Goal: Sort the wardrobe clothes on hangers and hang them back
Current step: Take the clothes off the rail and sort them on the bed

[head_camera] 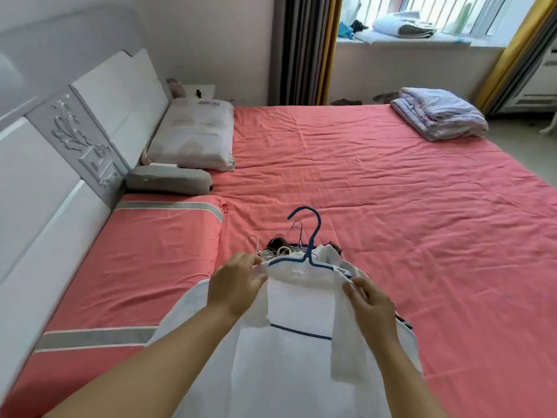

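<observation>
A white garment (301, 351) lies on the near part of the bed, draped over a blue hanger (312, 236) whose hook points away from me. My left hand (236, 285) pinches the garment's left shoulder at the hanger's end. My right hand (369, 300) pinches the right shoulder. Just beyond the collar lies a tangle of thin wire hangers (277, 247) with some dark clothing partly hidden under the white garment.
The bed has a coral-pink sheet (376, 182). A white pillow (196, 137) and a grey pillow (168, 181) lie by the headboard at left. A folded lilac quilt (440, 116) sits at the far right corner. Curtains and a window sill with folded items are beyond.
</observation>
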`<state>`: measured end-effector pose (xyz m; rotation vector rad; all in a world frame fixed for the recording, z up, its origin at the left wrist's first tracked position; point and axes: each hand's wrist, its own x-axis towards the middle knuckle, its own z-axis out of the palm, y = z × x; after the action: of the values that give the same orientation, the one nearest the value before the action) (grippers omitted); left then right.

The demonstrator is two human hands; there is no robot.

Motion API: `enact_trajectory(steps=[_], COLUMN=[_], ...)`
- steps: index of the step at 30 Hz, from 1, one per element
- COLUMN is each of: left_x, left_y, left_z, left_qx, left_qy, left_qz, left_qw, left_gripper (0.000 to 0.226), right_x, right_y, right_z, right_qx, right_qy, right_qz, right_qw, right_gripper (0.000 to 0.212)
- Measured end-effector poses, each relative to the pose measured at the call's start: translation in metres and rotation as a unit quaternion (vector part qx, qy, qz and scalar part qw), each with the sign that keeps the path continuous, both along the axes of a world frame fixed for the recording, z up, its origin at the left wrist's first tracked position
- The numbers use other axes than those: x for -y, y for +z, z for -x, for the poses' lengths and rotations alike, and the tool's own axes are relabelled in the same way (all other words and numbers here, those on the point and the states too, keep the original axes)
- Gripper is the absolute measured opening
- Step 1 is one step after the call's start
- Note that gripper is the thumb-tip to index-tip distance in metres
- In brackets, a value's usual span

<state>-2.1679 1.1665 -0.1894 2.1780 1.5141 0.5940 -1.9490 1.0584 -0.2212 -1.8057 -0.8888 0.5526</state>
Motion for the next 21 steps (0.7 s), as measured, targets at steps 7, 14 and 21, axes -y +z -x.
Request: enact_trajectory(steps=[7,14,21], left_x=[-0.008,-0.003,0.022], left_y=[-0.053,-0.066,-0.044], left_z=[-0.003,0.017,0.072], left_qx=[-0.061,-0.076,-0.015], left_qy=[0.000,0.026,0.074], left_qz=[0.115,0.193,0.242], left_qw=[0.991,0.978,0.967], left_gripper=[0.022,0.025,0.021], right_x=[-0.046,-0.070,-0.059], right_y=[-0.094,-0.093,-0.059], right_z=[-0.039,-0.020,0.076], right_qx=[0.000,0.099,0.041], right_qy=[-0.024,0.005,0.184], right_qz=[0.155,0.170,0.087], right_qw=[0.988,0.980,0.978], right_gripper=[0.019,0.035,0.016])
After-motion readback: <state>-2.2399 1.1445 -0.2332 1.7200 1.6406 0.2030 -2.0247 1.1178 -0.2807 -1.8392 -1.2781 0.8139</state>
